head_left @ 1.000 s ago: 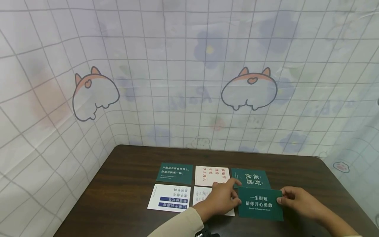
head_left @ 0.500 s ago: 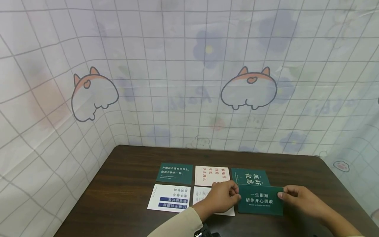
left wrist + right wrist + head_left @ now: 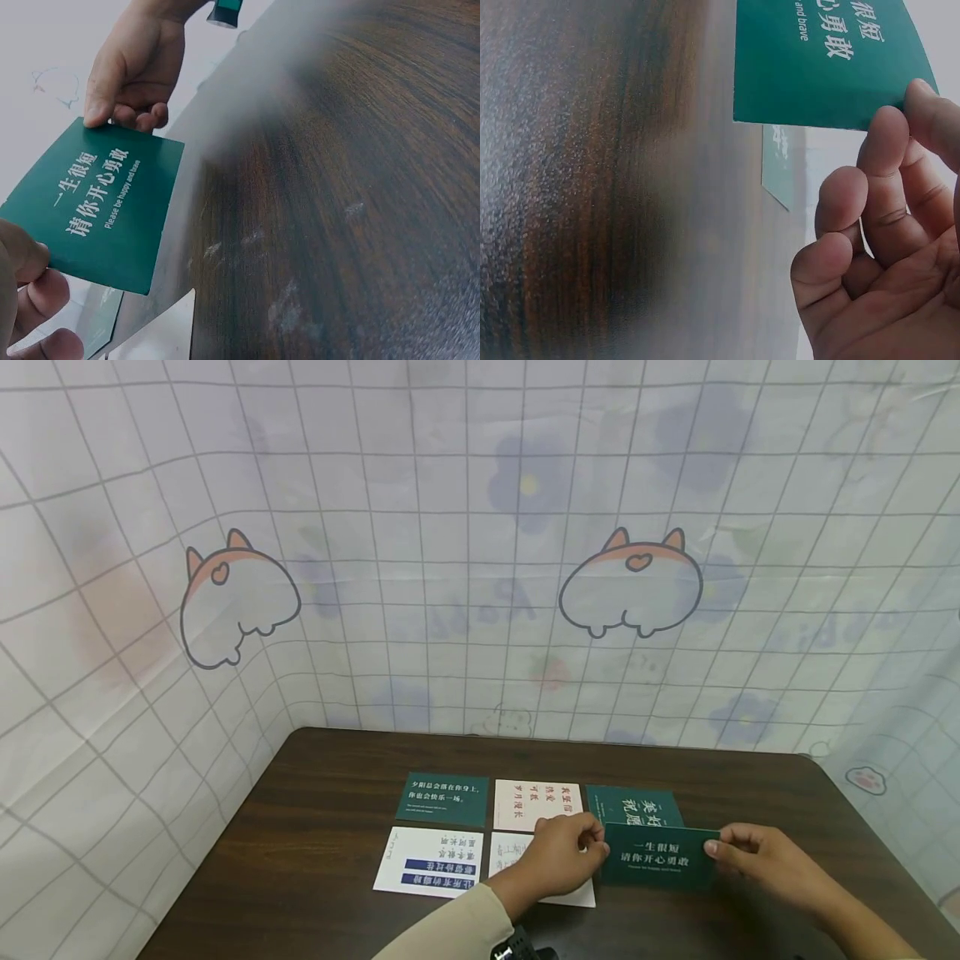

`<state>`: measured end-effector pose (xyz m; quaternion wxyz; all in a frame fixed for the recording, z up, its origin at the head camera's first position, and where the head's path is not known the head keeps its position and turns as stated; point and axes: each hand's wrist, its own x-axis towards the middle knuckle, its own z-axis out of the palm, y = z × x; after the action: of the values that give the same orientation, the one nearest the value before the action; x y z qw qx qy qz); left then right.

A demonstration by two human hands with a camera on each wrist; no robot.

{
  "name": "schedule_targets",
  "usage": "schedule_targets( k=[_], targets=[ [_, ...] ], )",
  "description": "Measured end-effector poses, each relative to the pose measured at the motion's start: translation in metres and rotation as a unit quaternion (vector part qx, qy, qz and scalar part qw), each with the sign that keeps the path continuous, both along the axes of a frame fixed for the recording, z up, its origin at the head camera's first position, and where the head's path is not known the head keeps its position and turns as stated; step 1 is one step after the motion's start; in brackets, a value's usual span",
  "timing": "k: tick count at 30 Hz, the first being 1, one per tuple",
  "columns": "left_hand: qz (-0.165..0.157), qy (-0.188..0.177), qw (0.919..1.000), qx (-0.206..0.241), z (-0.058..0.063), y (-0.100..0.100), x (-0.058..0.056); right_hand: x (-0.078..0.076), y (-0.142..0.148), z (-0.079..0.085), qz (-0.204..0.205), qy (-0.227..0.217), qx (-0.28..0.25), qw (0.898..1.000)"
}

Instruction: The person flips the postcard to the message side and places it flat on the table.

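Note:
Between both hands a green card (image 3: pixel 658 857) with white writing is held up, tilted to face the head camera. My left hand (image 3: pixel 561 857) pinches its left edge between thumb and fingers. On the opposite edge my right hand (image 3: pixel 761 860) pinches near the upper corner, the other fingers curled loosely below, as the right wrist view shows. Behind the held card lies another green card (image 3: pixel 630 803), partly covered by it in the head view. A white card with grey writing (image 3: pixel 510 852) lies under my left hand, mostly hidden.
On the dark wooden table (image 3: pixel 300 827) lie a green card (image 3: pixel 442 799), a white card with red writing (image 3: pixel 528 802) and a white card with blue bars (image 3: pixel 431 847), set out in rows. A patterned curtain (image 3: pixel 450 552) stands behind the table.
The held green card has tilted more upright, its lower edge rising. Its left edge, where my left fingers were near it, is now pinched by them. The other cards stay put.

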<state>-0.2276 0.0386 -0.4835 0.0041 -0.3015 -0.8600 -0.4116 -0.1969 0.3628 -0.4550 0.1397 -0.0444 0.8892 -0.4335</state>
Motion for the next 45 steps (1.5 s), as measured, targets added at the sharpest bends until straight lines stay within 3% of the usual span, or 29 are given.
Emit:
schedule_targets(
  k=[12,22,31,38,45],
  targets=[
    [0.007,0.008,0.9999,0.007,-0.001,-0.001,0.000,0.000,0.004,0.001,-0.021,-0.007,0.005,1.000],
    [0.010,0.017,0.9998,0.007,-0.004,-0.002,-0.002,0.001,0.010,-0.004,0.028,-0.011,-0.049,0.998],
    [0.003,0.027,0.9996,0.003,-0.005,-0.003,-0.003,-0.001,0.013,-0.004,0.030,-0.022,-0.084,0.996],
    [-0.007,0.018,0.9998,-0.006,-0.008,-0.003,-0.003,0.000,0.011,-0.006,0.040,0.001,-0.038,0.998],
    [-0.006,0.023,0.9994,-0.025,-0.008,-0.002,-0.001,0.000,0.012,-0.011,0.066,0.008,-0.042,0.997]
  ],
)
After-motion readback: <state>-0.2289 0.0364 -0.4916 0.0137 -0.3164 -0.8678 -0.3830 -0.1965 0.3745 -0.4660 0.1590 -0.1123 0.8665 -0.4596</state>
